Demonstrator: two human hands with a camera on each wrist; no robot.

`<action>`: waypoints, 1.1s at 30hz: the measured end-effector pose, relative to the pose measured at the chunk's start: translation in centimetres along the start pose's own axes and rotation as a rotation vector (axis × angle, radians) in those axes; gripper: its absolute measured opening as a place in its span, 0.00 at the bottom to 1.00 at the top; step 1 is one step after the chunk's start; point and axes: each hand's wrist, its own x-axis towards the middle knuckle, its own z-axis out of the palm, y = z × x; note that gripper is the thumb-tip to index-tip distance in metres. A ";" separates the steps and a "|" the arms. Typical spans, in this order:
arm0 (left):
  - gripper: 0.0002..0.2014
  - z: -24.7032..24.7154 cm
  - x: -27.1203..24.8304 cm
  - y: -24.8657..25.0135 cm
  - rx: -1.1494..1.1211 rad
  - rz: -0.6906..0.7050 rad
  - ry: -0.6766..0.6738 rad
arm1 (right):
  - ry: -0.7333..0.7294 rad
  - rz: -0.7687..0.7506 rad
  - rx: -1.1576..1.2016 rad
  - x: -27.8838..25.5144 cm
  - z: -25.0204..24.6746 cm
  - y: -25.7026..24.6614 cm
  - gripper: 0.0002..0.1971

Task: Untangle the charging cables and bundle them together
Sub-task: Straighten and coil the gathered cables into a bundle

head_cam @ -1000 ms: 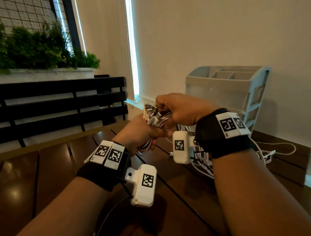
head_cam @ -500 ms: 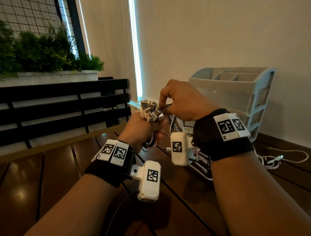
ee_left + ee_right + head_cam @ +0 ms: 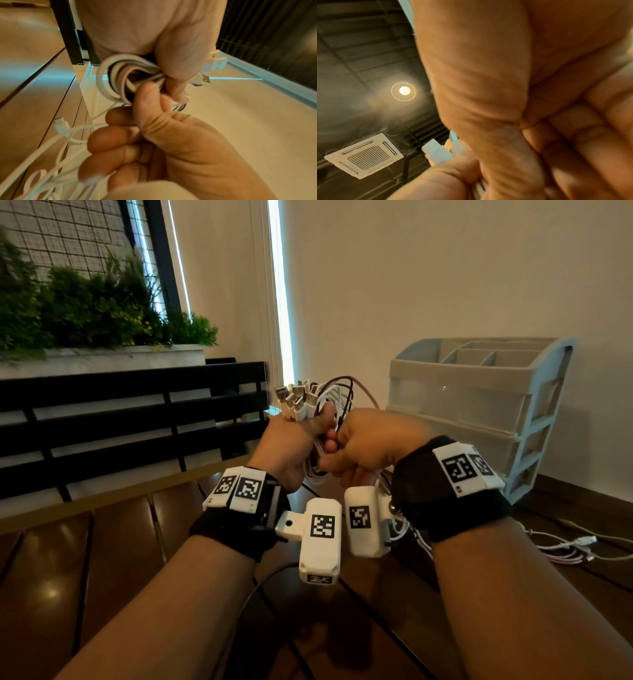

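Observation:
My left hand grips a bundle of white, pink and dark charging cables, held up above the table. The USB plugs stick up out of the fist. My right hand sits right beside it and grips the same cables just below the plugs. In the left wrist view my left hand pinches a folded loop of cable. My right hand curls round the strands that trail down to the left. The right wrist view shows my right hand and the plugs above my left hand.
Loose cable ends lie on the dark wooden table at the right. A pale blue drawer organizer stands against the wall behind my hands. A black slatted bench back and a planter are to the left.
My right hand came down from above the plugs and now grips the cables beside my left hand. Cable loops now arc over the plugs. Both hands sit higher in view.

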 end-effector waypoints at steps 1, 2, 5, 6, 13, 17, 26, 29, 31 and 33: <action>0.10 0.0 -0.1 0.0 -0.029 0.000 -0.002 | 0.012 -0.004 -0.008 0.0 0.0 0.1 0.14; 0.11 0.1 -0.1 0.0 -0.047 0.006 0.000 | 0.022 -0.010 -0.009 0.0 0.0 0.2 0.14; 0.16 0.2 -0.3 -0.2 0.017 0.063 0.044 | 0.026 -0.039 -0.024 0.0 0.1 0.1 0.14; 0.16 0.3 -0.3 -0.3 0.025 0.081 0.054 | 0.022 -0.049 -0.034 0.0 0.1 0.1 0.13; 0.16 0.2 -0.2 -0.8 0.000 0.092 0.149 | -0.064 -0.100 -0.068 0.6 0.9 -0.1 0.10; 0.14 -0.1 -0.1 -1.3 -0.021 0.083 0.189 | -0.091 -0.105 -0.119 0.8 1.1 0.0 0.10; 0.15 0.1 -0.1 -1.2 -0.099 0.103 0.071 | -0.089 -0.106 -0.126 0.3 -0.3 0.7 0.18; 0.11 0.4 -0.3 -0.9 -0.134 0.115 0.050 | -0.074 -0.105 -0.143 0.4 0.1 0.6 0.17; 0.10 0.4 -0.4 -0.8 -0.151 0.120 0.037 | -0.075 -0.099 -0.139 0.4 0.2 0.6 0.14; 0.10 0.4 -0.5 -0.8 -0.098 0.138 0.031 | -0.084 -0.092 -0.129 0.4 0.4 0.6 0.13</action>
